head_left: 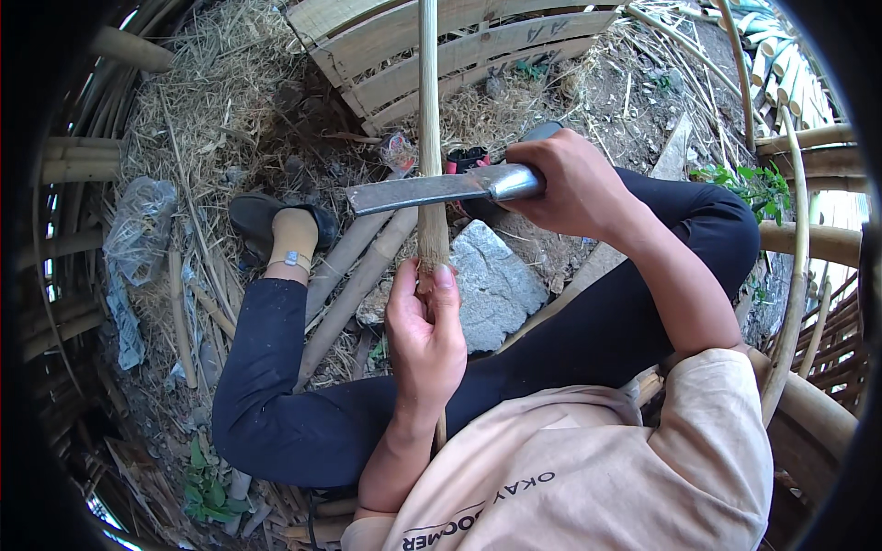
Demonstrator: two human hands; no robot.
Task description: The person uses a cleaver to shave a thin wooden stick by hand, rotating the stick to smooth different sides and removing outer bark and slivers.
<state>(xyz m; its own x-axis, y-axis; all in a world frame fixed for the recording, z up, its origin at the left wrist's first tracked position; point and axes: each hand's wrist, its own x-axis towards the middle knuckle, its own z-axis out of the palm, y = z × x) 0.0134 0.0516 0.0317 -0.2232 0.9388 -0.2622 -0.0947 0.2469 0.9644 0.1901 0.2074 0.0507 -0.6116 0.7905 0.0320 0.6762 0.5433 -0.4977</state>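
Here the person sits on straw-covered ground [220, 101], legs in dark trousers spread wide, with a slatted bamboo panel [441, 50] lying beyond both hands and a grey stone [496, 285] just past the left hand. A long bamboo strip [429, 119] stands nearly upright between the knees; the left hand [424, 335] is wrapped around its lower, frayed part, thumb pressed against it. The right hand [570, 184] is closed tight on the handle of a flat-bladed chopping knife [432, 190], whose blade lies crosswise against the strip just above the left hand. The step in hand looks like shaving or splitting the strip. The next stroke seems to call for a steady grip below and the blade kept clear of the left thumb. A dark shoe [262, 216] sits well to the left.
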